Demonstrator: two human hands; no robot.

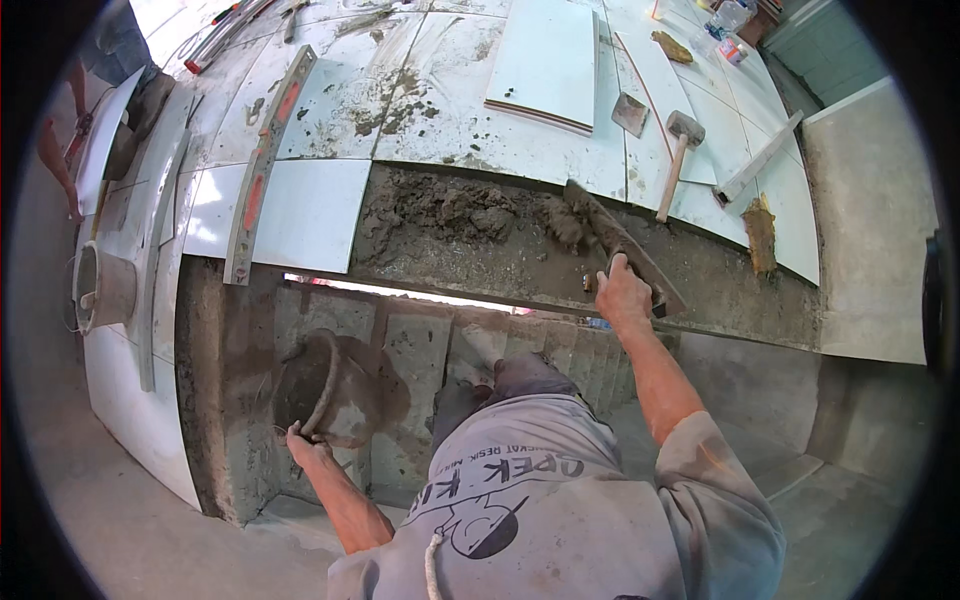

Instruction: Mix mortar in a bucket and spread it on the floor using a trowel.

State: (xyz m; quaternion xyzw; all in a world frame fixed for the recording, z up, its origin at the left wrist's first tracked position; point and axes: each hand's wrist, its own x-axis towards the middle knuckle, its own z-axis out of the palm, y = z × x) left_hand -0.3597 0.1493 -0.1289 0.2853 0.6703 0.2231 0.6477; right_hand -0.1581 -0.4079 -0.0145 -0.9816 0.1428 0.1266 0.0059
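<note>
My right hand (626, 292) grips a long, mortar-smeared flat tool (626, 244), probably a plastering float, held slantwise on the strip of bare bed. Wet mortar (469, 212) lies in a rough heap to the left of it, and a clump (562, 223) touches the tool's upper end. With my left hand (305, 442) I grip the rim of a dirty bucket (330, 390), tipped on its side over the lower steps. A glossy white tile (313, 210) borders the mortar on the left.
A spirit level (268, 169) lies across the tile. Beyond the strip are stacked tiles (544, 64), a mallet (677, 161) and a metal bar (759, 159). Another bucket (112, 289) stands left beside a long straightedge (160, 255). A person (120, 45) is at the upper left. Stairs descend below me.
</note>
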